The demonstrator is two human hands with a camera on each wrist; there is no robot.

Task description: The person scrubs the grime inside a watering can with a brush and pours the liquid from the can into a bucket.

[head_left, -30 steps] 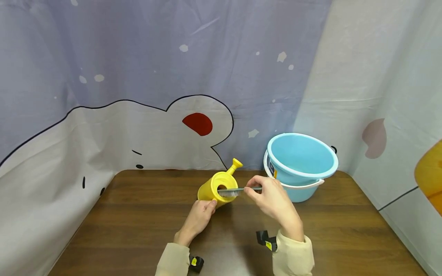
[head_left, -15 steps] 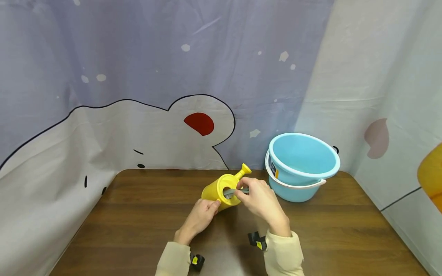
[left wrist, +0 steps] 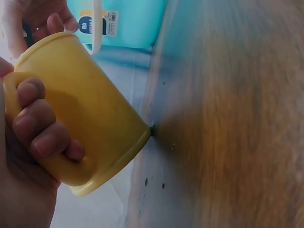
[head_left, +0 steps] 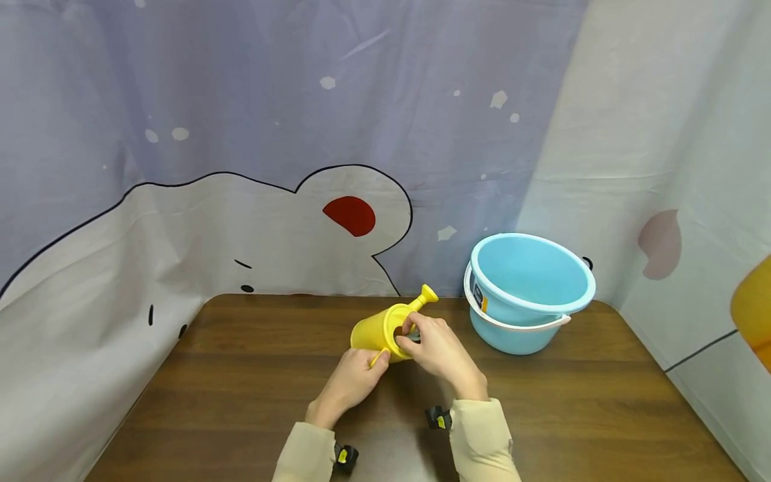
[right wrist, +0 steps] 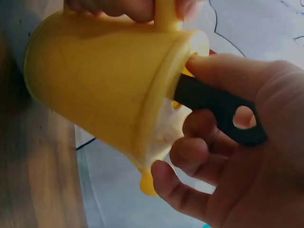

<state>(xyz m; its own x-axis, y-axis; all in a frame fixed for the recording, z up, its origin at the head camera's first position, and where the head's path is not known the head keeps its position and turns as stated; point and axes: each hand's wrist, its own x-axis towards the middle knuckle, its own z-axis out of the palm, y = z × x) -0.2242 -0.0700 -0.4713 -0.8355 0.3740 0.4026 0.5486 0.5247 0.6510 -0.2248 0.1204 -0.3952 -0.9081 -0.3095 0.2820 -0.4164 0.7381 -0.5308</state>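
Note:
A yellow watering can (head_left: pixel 369 333) is held tilted over the table, its opening toward the right and its spout (head_left: pixel 426 295) pointing up and back. My left hand (head_left: pixel 351 380) grips the can's handle; in the left wrist view its fingers (left wrist: pixel 42 121) curl through the loop. With my right hand (head_left: pixel 444 353) I pinch the dark handle of a brush (right wrist: pixel 204 97) between thumb and fingers at the can's mouth. The brush's bristled end is inside the can, out of sight.
A light blue bucket (head_left: pixel 518 339) with a white handle stands at the back right of the brown wooden table (head_left: pixel 229 388). A printed curtain (head_left: pixel 253 120) hangs behind and along the sides.
My right hand has moved left toward the can, and the brush, whose bristles showed at the opening, has gone deeper inside. The can has shifted slightly right.

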